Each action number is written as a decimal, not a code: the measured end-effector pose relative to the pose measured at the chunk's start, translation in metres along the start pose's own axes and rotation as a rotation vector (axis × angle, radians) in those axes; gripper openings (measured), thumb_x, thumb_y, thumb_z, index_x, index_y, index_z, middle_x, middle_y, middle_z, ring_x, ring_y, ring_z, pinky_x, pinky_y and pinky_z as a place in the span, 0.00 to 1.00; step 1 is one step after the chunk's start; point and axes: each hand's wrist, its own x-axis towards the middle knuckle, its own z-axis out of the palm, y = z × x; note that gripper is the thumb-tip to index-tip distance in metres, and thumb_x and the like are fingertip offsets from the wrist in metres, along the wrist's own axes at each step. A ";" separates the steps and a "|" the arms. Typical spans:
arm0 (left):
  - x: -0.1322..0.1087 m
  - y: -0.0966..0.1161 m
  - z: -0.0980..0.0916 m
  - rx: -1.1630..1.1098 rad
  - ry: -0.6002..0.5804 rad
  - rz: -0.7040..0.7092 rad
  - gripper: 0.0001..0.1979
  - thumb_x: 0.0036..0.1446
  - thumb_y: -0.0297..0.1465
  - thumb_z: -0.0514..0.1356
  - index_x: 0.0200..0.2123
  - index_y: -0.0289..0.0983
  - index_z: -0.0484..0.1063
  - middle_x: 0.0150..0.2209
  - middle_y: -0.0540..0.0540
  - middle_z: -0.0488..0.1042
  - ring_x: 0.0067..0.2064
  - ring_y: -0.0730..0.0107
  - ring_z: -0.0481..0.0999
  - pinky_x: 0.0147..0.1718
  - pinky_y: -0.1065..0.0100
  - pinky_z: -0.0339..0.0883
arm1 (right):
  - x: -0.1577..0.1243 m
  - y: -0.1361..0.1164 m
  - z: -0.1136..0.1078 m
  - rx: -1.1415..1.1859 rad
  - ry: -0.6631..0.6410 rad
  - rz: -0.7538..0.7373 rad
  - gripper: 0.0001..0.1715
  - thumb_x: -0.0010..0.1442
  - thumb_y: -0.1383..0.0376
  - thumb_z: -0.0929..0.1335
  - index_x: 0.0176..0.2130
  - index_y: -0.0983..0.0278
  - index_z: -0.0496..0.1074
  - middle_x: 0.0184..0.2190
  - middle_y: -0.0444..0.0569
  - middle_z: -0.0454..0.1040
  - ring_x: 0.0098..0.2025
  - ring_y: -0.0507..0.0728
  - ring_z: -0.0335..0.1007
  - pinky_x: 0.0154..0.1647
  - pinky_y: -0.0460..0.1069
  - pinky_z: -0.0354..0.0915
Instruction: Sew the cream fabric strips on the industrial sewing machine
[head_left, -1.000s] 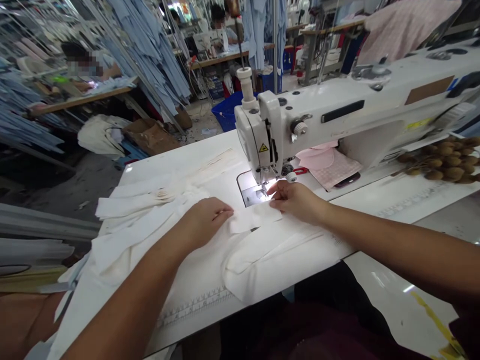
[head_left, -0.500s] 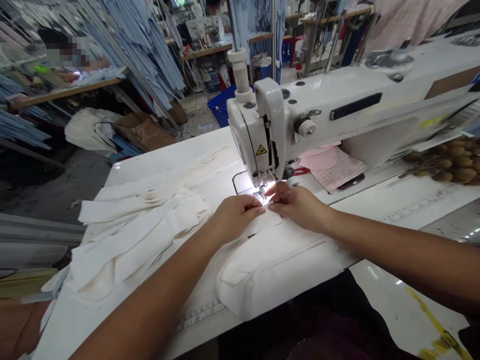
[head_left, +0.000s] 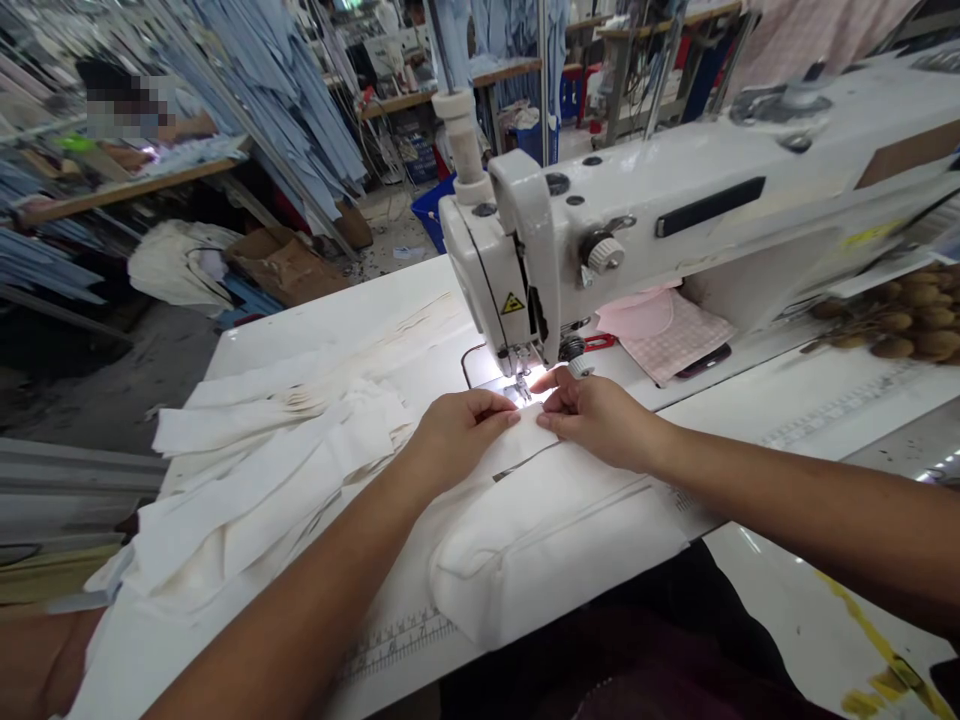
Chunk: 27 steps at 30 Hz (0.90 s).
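A white sewing machine [head_left: 517, 260] stands over the table, its lit needle area just beyond my fingertips. My left hand [head_left: 469, 430] pinches the left side of a small white fabric piece [head_left: 529, 428]. On the piece's right side, my right hand [head_left: 592, 415] pinches it between thumb and fingers, close to the presser foot [head_left: 521, 386]. A larger folded white fabric [head_left: 555, 530] lies nearer to me, draping over the table's front edge. The fabric edge under my fingertips is partly hidden.
White cut fabric pieces [head_left: 247, 480] lie in loose stacks on the left of the table. Pink checked fabric [head_left: 667, 335] rests under the machine arm, with a bunch of brown round items [head_left: 915, 315] farther right. A person [head_left: 142, 120] sits at another table, back left.
My head view has shifted slightly, so the machine appears a little to the left. Both hands stay at the needle area, with slightly more white fabric showing between them.
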 end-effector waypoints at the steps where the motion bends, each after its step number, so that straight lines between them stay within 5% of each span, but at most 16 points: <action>1: 0.000 0.000 0.000 0.004 0.006 -0.006 0.09 0.50 0.39 0.59 0.29 0.41 0.75 0.21 0.54 0.66 0.22 0.76 0.61 0.22 0.72 0.55 | 0.000 -0.001 0.000 -0.016 0.003 0.009 0.13 0.54 0.62 0.64 0.21 0.65 0.63 0.43 0.48 0.70 0.29 0.48 0.64 0.29 0.47 0.56; 4: 0.000 0.002 0.001 0.043 -0.002 -0.031 0.09 0.51 0.39 0.58 0.29 0.40 0.74 0.21 0.54 0.66 0.22 0.75 0.61 0.21 0.72 0.55 | 0.000 -0.004 0.000 -0.059 0.009 0.046 0.06 0.54 0.63 0.65 0.32 0.64 0.67 0.35 0.47 0.72 0.27 0.50 0.65 0.27 0.47 0.57; 8: 0.003 0.004 0.003 0.115 -0.025 -0.024 0.10 0.51 0.38 0.57 0.27 0.40 0.74 0.20 0.54 0.66 0.22 0.74 0.63 0.20 0.71 0.55 | 0.002 -0.007 0.002 -0.143 0.025 0.059 0.16 0.55 0.66 0.65 0.45 0.62 0.64 0.28 0.44 0.73 0.27 0.53 0.67 0.26 0.47 0.58; 13: 0.010 0.008 0.005 0.151 -0.046 -0.032 0.07 0.49 0.34 0.57 0.25 0.40 0.73 0.22 0.53 0.70 0.23 0.73 0.66 0.21 0.71 0.57 | 0.002 -0.006 0.004 -0.367 0.047 -0.024 0.13 0.58 0.67 0.64 0.45 0.62 0.65 0.29 0.44 0.74 0.29 0.53 0.68 0.30 0.47 0.59; 17: 0.016 0.011 0.005 0.181 -0.049 -0.028 0.04 0.46 0.32 0.58 0.25 0.40 0.73 0.24 0.52 0.72 0.24 0.73 0.67 0.23 0.71 0.58 | 0.002 0.000 0.001 -0.648 -0.014 -0.241 0.08 0.60 0.69 0.62 0.37 0.63 0.70 0.34 0.48 0.73 0.35 0.55 0.67 0.28 0.46 0.54; 27: 0.029 0.012 0.000 0.200 -0.021 -0.059 0.12 0.44 0.32 0.57 0.16 0.39 0.56 0.15 0.55 0.55 0.20 0.75 0.59 0.20 0.70 0.51 | 0.004 0.010 -0.008 -0.959 0.021 -0.481 0.12 0.62 0.68 0.61 0.33 0.63 0.73 0.35 0.50 0.72 0.31 0.53 0.62 0.23 0.47 0.45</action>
